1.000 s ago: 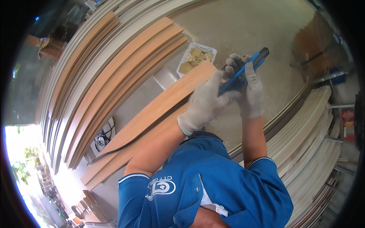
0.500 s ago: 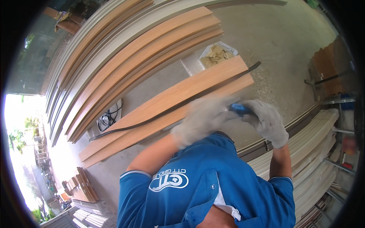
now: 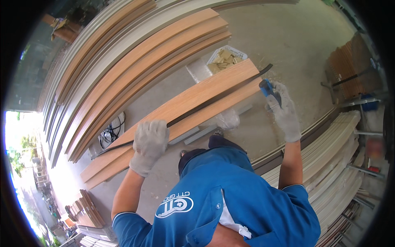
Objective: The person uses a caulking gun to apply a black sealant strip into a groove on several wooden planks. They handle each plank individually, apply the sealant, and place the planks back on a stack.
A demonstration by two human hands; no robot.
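Observation:
My gloved left hand (image 3: 151,142) is closed over a long black strip (image 3: 205,103), with its fingers curled down toward the planks. This strip runs along two wood-coloured planks (image 3: 197,89) laid side by side, and its far end sticks out past them. To the right, my gloved right hand (image 3: 284,113) grips a blue and black hand tool (image 3: 268,89), held up just beyond the planks' far right ends. The exact kind of tool cannot be made out.
A white basket (image 3: 242,54) of small tan pieces stands beyond the planks. Long stacked boards (image 3: 152,53) fill the far left. A black cable bundle (image 3: 112,133) lies between them. At right are pale stacked profiles (image 3: 329,152) and a brown panel stack (image 3: 349,70).
My hands have moved apart. The left went from beside the tool down-left onto the black strip; the right lifted the tool slightly away, up toward the planks' far end.

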